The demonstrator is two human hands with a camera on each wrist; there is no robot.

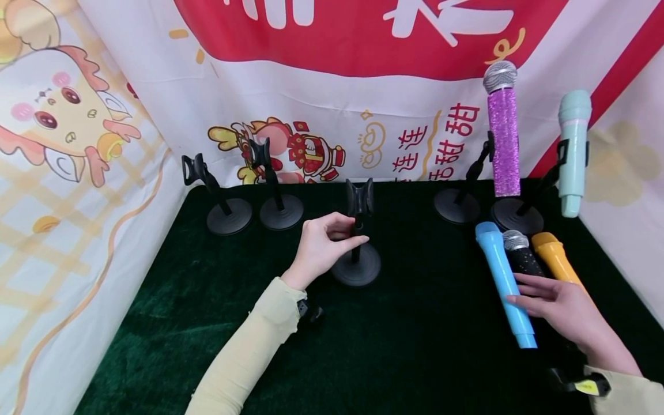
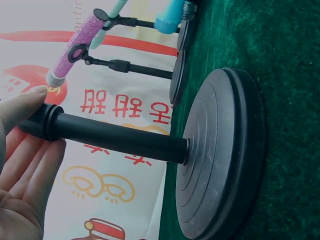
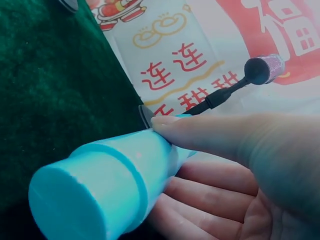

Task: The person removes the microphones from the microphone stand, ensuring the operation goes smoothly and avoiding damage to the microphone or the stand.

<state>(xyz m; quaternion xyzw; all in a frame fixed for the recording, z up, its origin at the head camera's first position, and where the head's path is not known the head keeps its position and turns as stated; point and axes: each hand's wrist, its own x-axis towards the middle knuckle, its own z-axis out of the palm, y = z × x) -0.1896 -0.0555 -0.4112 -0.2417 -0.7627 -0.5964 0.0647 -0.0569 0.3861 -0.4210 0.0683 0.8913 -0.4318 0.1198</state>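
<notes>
Blue microphone (image 1: 505,288) lies in the right hand (image 1: 562,308), pinched between thumb and fingers along its lower half; whether it touches the bench (image 1: 415,357) I cannot tell. That grip low on the body probably keeps its head end free. The left hand (image 1: 327,245) grips the stem of the middle stand (image 1: 357,268) between thumb and fingers, just under the clip, likely to steady it while the clip stays uncovered.

Just beyond the right hand's fingers is a black microphone (image 1: 526,256); a yellow microphone (image 1: 557,256) runs partly behind that hand. Farther out, past the right hand, a purple microphone (image 1: 504,138) and a mint microphone (image 1: 573,144) tilt in the clips of two right-hand stands (image 1: 456,206), seemingly so their heads point up. Past the left hand are two left-hand stands (image 1: 229,218).

Counted: five microphones, two of them clipped; five stands, three without microphones; two hands, both occupied.
</notes>
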